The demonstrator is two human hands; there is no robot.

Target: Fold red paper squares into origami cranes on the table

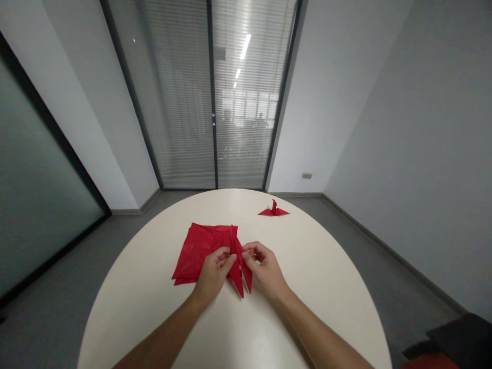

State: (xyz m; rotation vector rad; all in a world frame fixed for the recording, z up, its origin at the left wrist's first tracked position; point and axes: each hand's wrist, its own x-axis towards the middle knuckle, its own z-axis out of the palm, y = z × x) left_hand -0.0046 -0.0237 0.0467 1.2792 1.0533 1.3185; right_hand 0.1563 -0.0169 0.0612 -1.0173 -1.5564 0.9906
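A half-folded red paper piece (241, 266) with two long pointed flaps is held above the round white table (315, 277). My left hand (213, 270) pinches its left side, fingers closed on the paper. My right hand (265, 265) pinches its right side, fingers curled on the fold. Just behind and left of my hands lies a stack of flat red paper sheets (200, 246). A finished red paper crane (273, 209) stands on the far right part of the table, apart from both hands.
Beyond the table's far edge are glass doors with closed blinds (211, 102) and grey walls. A glass partition (34, 195) runs along the left. Something dark with a red patch (453, 343) sits at the lower right corner on the floor.
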